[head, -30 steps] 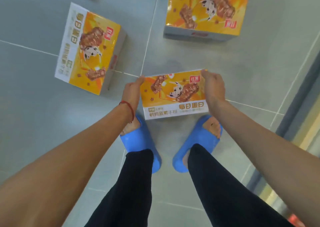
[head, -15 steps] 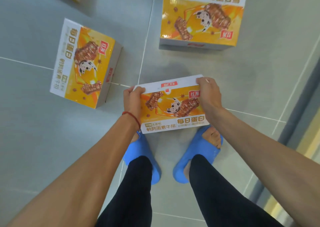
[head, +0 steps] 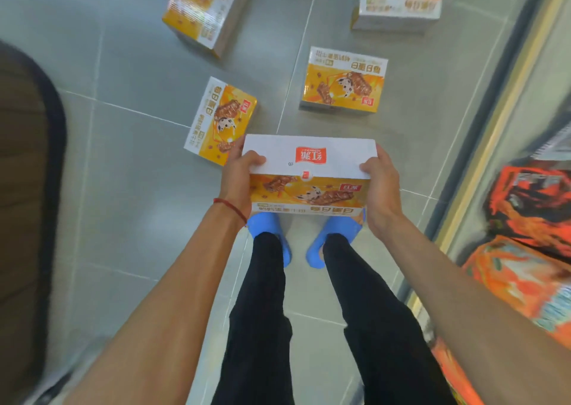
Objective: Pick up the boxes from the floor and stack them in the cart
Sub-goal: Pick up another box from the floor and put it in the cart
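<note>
One snack box (head: 309,173), rectangular glossy cardboard, orange face, white side panel. Since a second earlier it had risen off the grey tiled floor (head: 123,157) and tipped white panel upward, held above the blue slippers (head: 268,228). Left hand (head: 238,182) and right hand (head: 380,188) clasped its short ends, fingers curled over the edge. Four matching boxes (head: 343,83) lay on the floor beyond.

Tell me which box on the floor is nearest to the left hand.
The slanted box just ahead of the left hand; the held box covers its near corner. The others lie farther ahead or to the right.
</note>
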Action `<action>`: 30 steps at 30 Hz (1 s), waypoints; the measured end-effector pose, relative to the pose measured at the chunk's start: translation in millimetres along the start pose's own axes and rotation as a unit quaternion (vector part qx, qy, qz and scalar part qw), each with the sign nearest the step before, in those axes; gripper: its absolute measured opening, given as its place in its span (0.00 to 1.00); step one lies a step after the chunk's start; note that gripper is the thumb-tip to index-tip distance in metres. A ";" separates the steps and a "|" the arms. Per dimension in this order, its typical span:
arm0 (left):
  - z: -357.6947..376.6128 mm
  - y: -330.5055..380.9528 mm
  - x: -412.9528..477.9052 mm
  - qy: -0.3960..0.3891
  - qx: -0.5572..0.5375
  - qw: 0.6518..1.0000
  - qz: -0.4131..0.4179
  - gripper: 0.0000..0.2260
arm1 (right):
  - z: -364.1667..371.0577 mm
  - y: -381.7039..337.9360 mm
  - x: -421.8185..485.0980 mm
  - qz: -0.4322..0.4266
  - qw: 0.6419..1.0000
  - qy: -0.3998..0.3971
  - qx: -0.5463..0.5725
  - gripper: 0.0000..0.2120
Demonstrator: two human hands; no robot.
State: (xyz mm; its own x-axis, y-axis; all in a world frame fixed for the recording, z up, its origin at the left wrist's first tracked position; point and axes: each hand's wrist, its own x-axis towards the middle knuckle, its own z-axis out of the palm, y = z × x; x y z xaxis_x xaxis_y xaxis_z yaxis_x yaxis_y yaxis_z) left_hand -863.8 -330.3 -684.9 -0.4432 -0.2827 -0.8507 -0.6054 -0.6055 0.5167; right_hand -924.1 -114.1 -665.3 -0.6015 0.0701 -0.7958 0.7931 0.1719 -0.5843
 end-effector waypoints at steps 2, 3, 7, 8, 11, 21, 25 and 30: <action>-5.1 22.0 -42.7 -0.011 0.004 1.000 0.013 0.27 | -5.1 -22.1 -41.1 -0.020 1.000 -0.008 -0.013 0.28; -8.6 31.8 -62.8 -0.011 0.002 1.000 0.015 0.28 | -8.0 -32.3 -61.1 -0.028 0.999 -0.015 -0.018 0.30; -26.1 60.1 -146.0 -0.015 -0.024 0.999 0.028 0.28 | -13.3 -69.3 -136.8 -0.056 0.996 -0.051 -0.047 0.29; -29.3 63.8 -165.6 -0.016 -0.032 0.999 0.024 0.27 | -14.4 -76.8 -152.8 -0.062 0.995 -0.063 -0.056 0.29; -37.4 68.9 -224.2 0.016 -0.029 0.999 0.040 0.21 | -17.0 -92.6 -194.8 -0.089 0.988 -0.099 -0.075 0.30; -60.1 23.9 -366.3 0.161 -0.080 0.975 0.134 0.28 | -31.1 -110.8 -282.6 -0.180 0.917 -0.274 -0.228 0.31; -67.5 -4.1 -434.6 0.216 -0.142 0.950 0.173 0.28 | -28.7 -116.2 -327.3 -0.197 0.879 -0.334 -0.278 0.21; -78.3 -50.2 -510.3 0.290 -0.228 0.910 0.191 0.28 | -21.2 -101.8 -386.4 -0.209 0.821 -0.408 -0.340 0.12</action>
State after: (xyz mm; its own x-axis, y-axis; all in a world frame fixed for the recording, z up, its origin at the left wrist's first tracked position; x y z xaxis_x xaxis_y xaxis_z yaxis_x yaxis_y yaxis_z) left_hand -555.5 -213.9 -284.4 -0.0613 -0.8024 -0.5937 -0.0852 -0.5884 0.8041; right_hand -774.5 -137.9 -295.0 -0.3233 -0.7692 -0.5511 0.1299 0.5408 -0.8311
